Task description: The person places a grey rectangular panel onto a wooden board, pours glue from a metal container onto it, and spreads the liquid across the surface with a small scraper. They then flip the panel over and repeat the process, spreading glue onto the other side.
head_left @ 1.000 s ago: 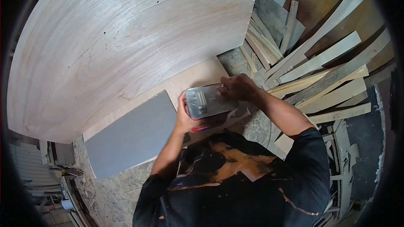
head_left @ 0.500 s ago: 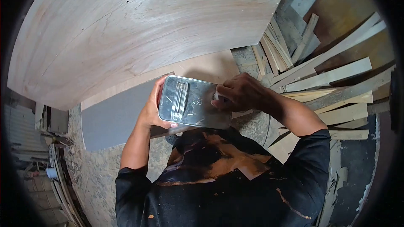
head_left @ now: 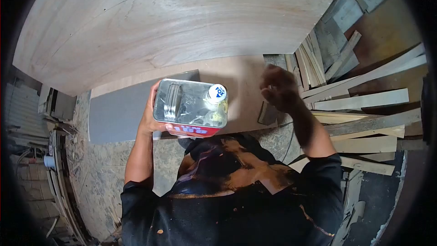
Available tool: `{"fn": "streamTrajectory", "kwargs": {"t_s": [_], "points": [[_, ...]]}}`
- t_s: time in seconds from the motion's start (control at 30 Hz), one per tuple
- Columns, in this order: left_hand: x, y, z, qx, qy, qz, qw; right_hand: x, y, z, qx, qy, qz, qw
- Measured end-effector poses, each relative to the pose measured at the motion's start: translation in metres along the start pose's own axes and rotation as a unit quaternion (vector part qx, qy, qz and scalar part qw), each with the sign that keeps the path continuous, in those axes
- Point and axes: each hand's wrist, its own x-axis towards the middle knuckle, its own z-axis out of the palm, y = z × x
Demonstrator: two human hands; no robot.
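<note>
Metal can sits clamped in left hand alone; one-sided support could let it tip; right hand blurred, grip unclear.

Left hand gripping a metal can, white cap on top, right hand apart

Wood strips piled at right; far left, blue object, maybe cup.

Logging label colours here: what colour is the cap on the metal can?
White with blue lettering, clearest in the current head view.
</note>
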Motion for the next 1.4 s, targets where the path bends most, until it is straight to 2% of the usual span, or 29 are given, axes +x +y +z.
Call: {"fn": "streamTrajectory", "kwargs": {"t_s": [0.03, 0.1, 0.13, 0.17, 0.27, 0.3, 0.37, 0.53, 0.6, 0.63, 0.7, 0.73, 0.8, 0.83, 0.87, 0.9, 0.93, 0.97, 1.03, 1.1, 1.13, 1.2, 1.23, 1.3, 1.4], "points": [[-0.004, -0.005, -0.005, 0.039, 0.004, -0.008, 0.999, -0.007, 0.011, 0.012, 0.007, -0.002, 0.002, 1.000], [-0.010, -0.011, -0.011, 0.062, 0.010, -0.015, 0.998, -0.011, 0.025, 0.041, 0.148, -0.008, 0.196, 0.969], [-0.012, -0.013, -0.013, 0.080, 0.010, -0.026, 0.996, -0.011, 0.030, 0.047, 0.144, -0.050, 0.202, 0.967], [-0.013, -0.014, -0.013, 0.099, 0.008, -0.036, 0.994, -0.009, 0.033, 0.051, 0.150, -0.046, 0.201, 0.967], [-0.017, -0.017, -0.016, 0.128, 0.014, -0.049, 0.990, 0.007, 0.031, 0.064, 0.054, -0.191, 0.156, 0.968], [-0.018, -0.016, -0.017, 0.136, 0.016, -0.056, 0.989, 0.010, 0.034, 0.072, 0.059, -0.189, 0.155, 0.968], [-0.020, -0.013, -0.016, 0.144, 0.014, -0.061, 0.988, 0.012, 0.042, 0.085, 0.036, -0.200, 0.059, 0.977], [-0.024, -0.005, -0.014, 0.159, 0.026, -0.058, 0.985, 0.025, 0.039, 0.081, 0.002, -0.248, 0.034, 0.968], [-0.024, -0.003, -0.013, 0.161, 0.035, -0.053, 0.985, 0.027, 0.031, 0.075, 0.079, -0.184, 0.147, 0.969], [-0.026, 0.000, -0.011, 0.164, 0.045, -0.046, 0.984, 0.024, 0.033, 0.074, 0.082, -0.188, 0.145, 0.968], [-0.027, 0.006, -0.008, 0.167, 0.060, -0.041, 0.983, 0.012, 0.042, 0.074, 0.123, -0.055, 0.177, 0.975], [-0.026, 0.009, -0.008, 0.180, 0.063, -0.040, 0.981, 0.002, 0.049, 0.078, 0.200, -0.011, 0.218, 0.955], [-0.028, 0.006, -0.006, 0.193, 0.069, -0.041, 0.978, -0.014, 0.060, 0.067, 0.328, 0.236, 0.163, 0.900], [-0.030, 0.001, -0.009, 0.198, 0.088, -0.045, 0.975, -0.017, 0.066, 0.045, 0.321, 0.273, 0.130, 0.898], [-0.033, -0.004, -0.014, 0.204, 0.104, -0.050, 0.972, -0.022, 0.068, 0.031, 0.360, 0.340, 0.155, 0.855], [-0.036, -0.007, -0.019, 0.204, 0.096, -0.054, 0.973, -0.033, 0.083, 0.024, 0.357, 0.348, 0.158, 0.852], [-0.038, -0.010, -0.020, 0.221, 0.113, -0.056, 0.967, -0.054, 0.111, 0.020, 0.272, 0.281, 0.273, 0.879], [-0.040, -0.015, -0.023, 0.235, 0.127, -0.057, 0.962, -0.077, 0.137, 0.021, 0.180, 0.208, 0.384, 0.881], [-0.044, -0.025, -0.029, 0.231, 0.111, -0.062, 0.965, -0.129, 0.193, 0.040, 0.218, 0.162, 0.481, 0.833], [-0.051, -0.030, -0.031, 0.243, 0.136, -0.075, 0.958, -0.170, 0.217, 0.060, 0.224, 0.167, 0.565, 0.777], [-0.054, -0.033, -0.032, 0.247, 0.139, -0.073, 0.956, -0.179, 0.226, 0.065, 0.225, 0.169, 0.566, 0.775], [-0.063, -0.037, -0.033, 0.236, 0.154, -0.092, 0.955, -0.198, 0.238, 0.075, 0.183, 0.190, 0.632, 0.729], [-0.067, -0.038, -0.033, 0.224, 0.169, -0.103, 0.954, -0.204, 0.242, 0.077, 0.185, 0.189, 0.638, 0.723], [-0.079, -0.039, -0.043, 0.235, 0.163, -0.111, 0.952, -0.209, 0.250, 0.075, 0.020, 0.158, 0.611, 0.776], [-0.096, -0.045, -0.054, 0.245, 0.159, -0.118, 0.949, -0.196, 0.220, 0.043, -0.066, 0.131, 0.615, 0.775]]}}
